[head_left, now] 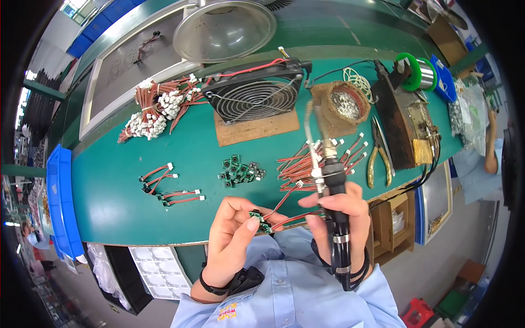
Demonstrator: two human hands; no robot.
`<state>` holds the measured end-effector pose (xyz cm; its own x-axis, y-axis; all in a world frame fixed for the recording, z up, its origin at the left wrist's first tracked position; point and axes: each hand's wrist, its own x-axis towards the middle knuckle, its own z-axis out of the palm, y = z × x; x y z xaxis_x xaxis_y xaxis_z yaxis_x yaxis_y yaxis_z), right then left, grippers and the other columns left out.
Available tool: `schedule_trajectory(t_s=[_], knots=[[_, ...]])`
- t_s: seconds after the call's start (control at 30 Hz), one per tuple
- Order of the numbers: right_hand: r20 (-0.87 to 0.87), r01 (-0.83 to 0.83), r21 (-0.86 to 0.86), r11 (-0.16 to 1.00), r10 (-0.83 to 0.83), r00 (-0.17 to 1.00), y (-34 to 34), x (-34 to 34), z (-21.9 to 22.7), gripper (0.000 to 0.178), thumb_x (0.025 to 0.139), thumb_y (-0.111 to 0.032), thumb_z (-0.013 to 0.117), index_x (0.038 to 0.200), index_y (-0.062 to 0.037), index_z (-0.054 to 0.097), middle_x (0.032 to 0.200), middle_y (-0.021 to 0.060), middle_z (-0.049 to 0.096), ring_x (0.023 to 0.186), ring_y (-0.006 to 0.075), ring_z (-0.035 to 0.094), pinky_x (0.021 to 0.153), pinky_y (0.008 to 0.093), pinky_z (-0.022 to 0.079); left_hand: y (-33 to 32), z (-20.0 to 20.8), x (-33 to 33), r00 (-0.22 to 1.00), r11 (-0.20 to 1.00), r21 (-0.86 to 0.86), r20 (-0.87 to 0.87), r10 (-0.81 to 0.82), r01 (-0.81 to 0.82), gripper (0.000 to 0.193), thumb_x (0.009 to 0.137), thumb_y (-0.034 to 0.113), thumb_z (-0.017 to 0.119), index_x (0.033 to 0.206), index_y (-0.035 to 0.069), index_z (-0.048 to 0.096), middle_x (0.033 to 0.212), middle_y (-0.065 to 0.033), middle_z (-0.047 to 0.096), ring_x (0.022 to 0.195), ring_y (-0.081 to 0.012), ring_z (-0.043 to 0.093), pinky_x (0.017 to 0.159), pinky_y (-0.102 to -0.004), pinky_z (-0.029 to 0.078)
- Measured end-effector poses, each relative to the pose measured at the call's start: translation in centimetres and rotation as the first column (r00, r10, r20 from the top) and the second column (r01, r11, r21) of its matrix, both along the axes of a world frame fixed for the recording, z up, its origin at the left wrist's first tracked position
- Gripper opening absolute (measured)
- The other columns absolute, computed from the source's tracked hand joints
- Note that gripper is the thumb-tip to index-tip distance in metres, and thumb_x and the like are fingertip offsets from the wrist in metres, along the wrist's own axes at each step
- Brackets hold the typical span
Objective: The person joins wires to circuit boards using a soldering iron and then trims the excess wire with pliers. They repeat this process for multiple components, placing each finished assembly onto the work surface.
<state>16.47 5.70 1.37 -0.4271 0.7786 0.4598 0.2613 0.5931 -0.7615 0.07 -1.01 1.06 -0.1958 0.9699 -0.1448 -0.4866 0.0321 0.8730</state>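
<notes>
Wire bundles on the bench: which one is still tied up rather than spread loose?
The big bundle at the far left, beside the fan: its red wires are gathered, white connectors clustered. The pile by the soldering iron lies fanned out.

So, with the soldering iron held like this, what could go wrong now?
1. The black-handled soldering iron in the right hand points its tip over the loose red wire leads; it might scorch their insulation.
2. The left hand pinches the small green circuit board by the fingertips; it could slip.
</notes>
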Motion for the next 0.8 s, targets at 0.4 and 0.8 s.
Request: schedule_trajectory(t_s=[0.4,0.8], knots=[[0.086,-0.135,0.081,0.987,0.128,0.988,-1.6,3.7,-1.2,0.052,0.059,-0.028,0.082,0.102,-0.0127,0.058,0.077,-0.0001,0.06,0.07,0.0161,0.057,0.082,0.0374,0.033,0.9,-1.3,-2.5,0.975,0.985,0.056,-0.145,0.168,-0.162,0.011,0.092,0.005,0.044,0.102,0.003,0.04,0.099,-0.0189,0.062,0.093,-0.022,0.061,0.082,-0.0312,0.046],[0.098,-0.213,0.033,0.976,0.209,0.973,-1.9,2.7,-1.1,0.044,0.06,-0.024,0.081,0.098,-0.0144,0.062,0.078,-0.0017,0.062,0.067,0.0149,0.059,0.082,0.0364,0.034,1.1,-1.4,-2.1,0.952,0.976,0.081,-0.218,0.216,-0.203,0.013,0.089,-0.002,0.049,0.1,0.001,0.041,0.104,-0.0146,0.059,0.099,-0.021,0.061,0.084,-0.0287,0.044]])
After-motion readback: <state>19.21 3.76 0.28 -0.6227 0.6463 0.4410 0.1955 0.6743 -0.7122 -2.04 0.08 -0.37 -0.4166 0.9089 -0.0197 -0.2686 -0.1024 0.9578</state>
